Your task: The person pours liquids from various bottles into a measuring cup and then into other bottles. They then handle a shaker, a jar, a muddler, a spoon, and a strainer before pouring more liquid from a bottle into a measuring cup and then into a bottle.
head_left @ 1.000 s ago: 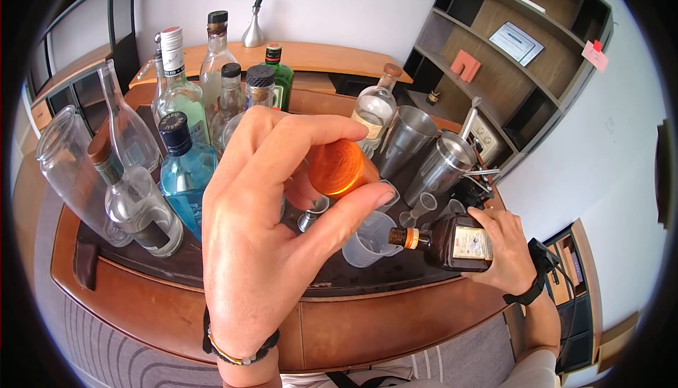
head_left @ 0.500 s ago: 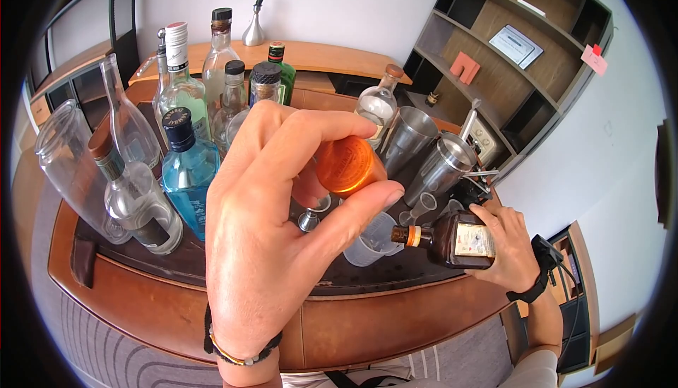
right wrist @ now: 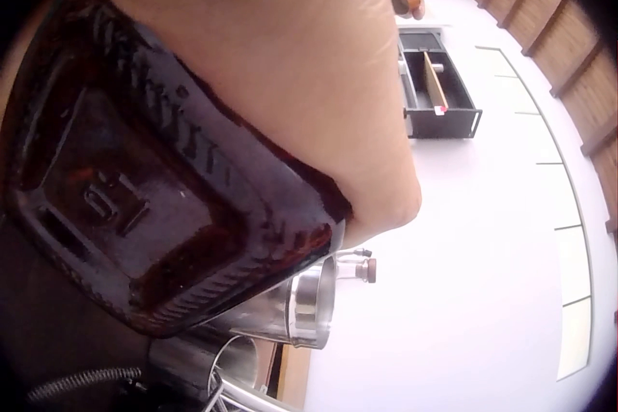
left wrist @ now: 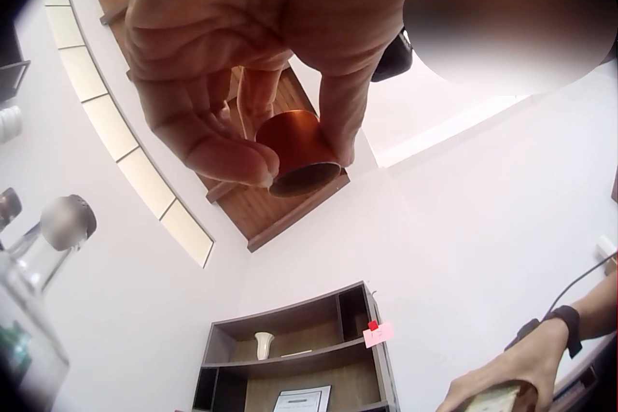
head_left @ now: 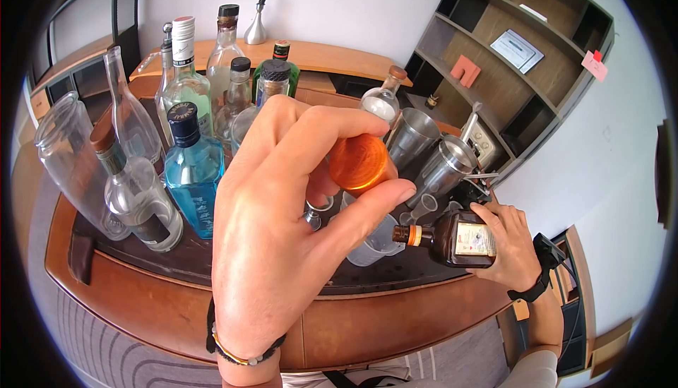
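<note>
My left hand point(head_left: 282, 211) pinches an orange bottle cap point(head_left: 359, 163) between thumb and fingers, its round top facing the head camera. In the left wrist view the same cap point(left wrist: 299, 151) shows its dark hollow underside. On the right, my right hand point(head_left: 510, 247) grips a dark brown bottle point(head_left: 445, 240) with a cream label, tilted on its side, neck pointing left. Its uncapped mouth is right at the rim of a clear plastic measuring cup point(head_left: 367, 250), partly hidden behind my left thumb. The bottle's embossed base point(right wrist: 126, 209) fills much of the right wrist view.
Several bottles crowd the left of the table, including a blue one point(head_left: 192, 176) and a tall clear one point(head_left: 134, 197). Metal shaker tins point(head_left: 446, 165) and a small clear jigger point(head_left: 422, 208) stand behind the brown bottle. The table has a brown leather edge point(head_left: 395, 317).
My left hand has moved slightly right with the cap, covering more of the measuring cup. The brown bottle and right hand have barely shifted.
</note>
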### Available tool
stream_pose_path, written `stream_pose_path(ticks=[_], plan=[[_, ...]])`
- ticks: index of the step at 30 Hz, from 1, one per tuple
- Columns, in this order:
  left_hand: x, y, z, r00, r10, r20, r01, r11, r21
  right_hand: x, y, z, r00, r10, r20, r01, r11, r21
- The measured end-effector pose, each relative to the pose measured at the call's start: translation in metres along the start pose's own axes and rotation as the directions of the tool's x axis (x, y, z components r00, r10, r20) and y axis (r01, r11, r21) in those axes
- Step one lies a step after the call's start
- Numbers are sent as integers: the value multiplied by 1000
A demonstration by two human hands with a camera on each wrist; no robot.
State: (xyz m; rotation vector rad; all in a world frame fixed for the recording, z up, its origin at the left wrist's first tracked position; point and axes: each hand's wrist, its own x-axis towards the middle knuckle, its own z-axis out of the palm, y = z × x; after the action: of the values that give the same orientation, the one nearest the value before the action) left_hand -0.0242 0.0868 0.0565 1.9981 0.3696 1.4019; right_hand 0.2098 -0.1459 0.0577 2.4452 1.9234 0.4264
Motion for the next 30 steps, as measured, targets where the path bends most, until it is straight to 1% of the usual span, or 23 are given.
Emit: stream_pose_path(ticks=[5, 11, 17, 23, 30], plan=[[0, 1, 0, 1000, -14, -12, 13, 999, -34, 2, -2, -2, 1000, -8, -7, 8, 1000, -10], [0, 1, -2, 999, -31, -21, 30, 999, -14, 2, -3, -3, 1000, -3, 5, 3, 1000, -15], [1, -1, -1, 999, 4, -50, -5, 1000, -21, 4, -5, -5, 1000, 1, 24, -1, 1000, -27], [0, -1, 0, 998, -27, -62, 22, 997, -79, 6, -7, -7, 1000, -19, 21, 20, 999, -34], [1, -1, -2, 998, -19, -53, 15, 998, -64, 7, -8, -6, 1000, -28, 9, 28, 999, -43]])
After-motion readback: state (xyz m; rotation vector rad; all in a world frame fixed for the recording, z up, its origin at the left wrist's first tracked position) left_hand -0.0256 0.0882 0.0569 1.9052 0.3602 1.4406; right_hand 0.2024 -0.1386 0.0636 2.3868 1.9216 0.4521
